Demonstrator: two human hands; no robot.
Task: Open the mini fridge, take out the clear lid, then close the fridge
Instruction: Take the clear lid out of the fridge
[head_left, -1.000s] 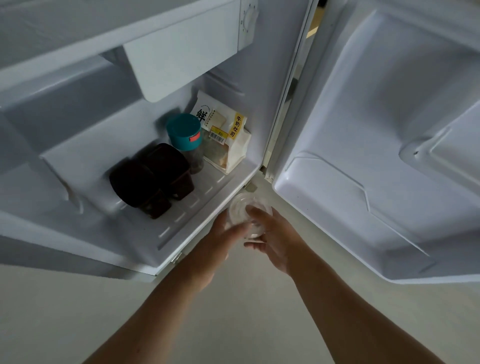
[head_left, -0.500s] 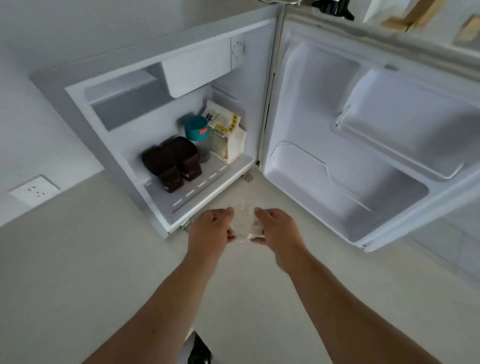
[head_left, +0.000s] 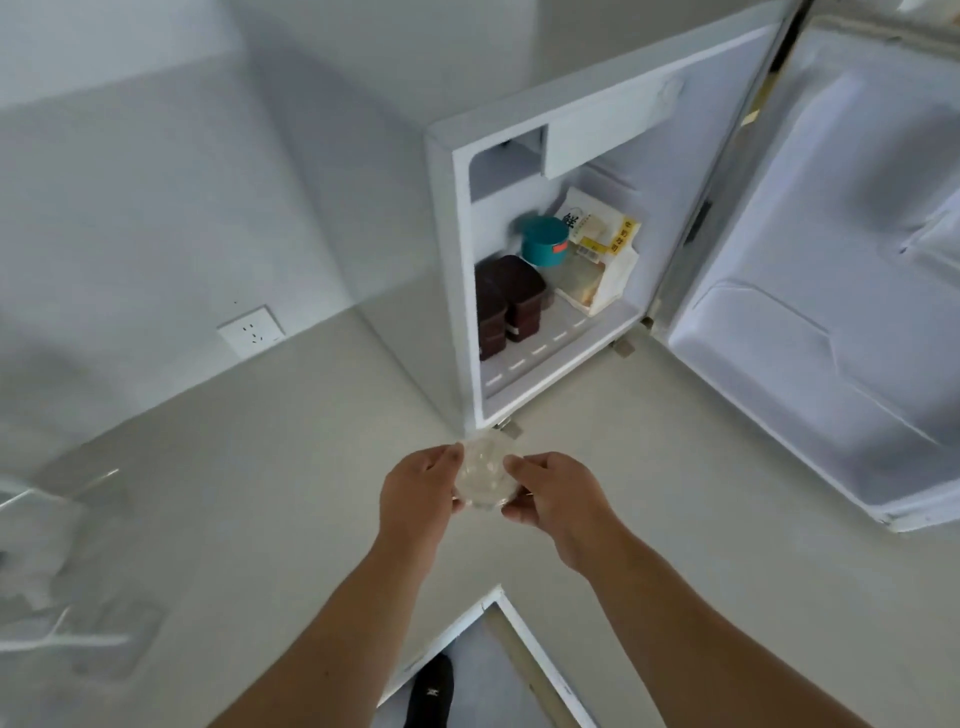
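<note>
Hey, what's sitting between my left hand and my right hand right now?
The clear lid, pinched at its edges by the left hand and the right hand. The head view shows it.

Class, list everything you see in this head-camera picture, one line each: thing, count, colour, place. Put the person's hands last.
mini fridge: one, white, on the floor against the wall, open
fridge door: one, white, swung open on the right
clear lid: one, transparent, outside the fridge, between both hands
lidded containers: two, dark brown, fridge floor, left side
teal-capped jar: one, behind the containers
food packet: one, white and yellow, fridge floor, right side
wall socket: one, white, low on the wall, left of the fridge
shoe: one, black, bottom edge
left hand: one, pinches the lid's left edge
right hand: one, pinches the lid's right edge
</note>
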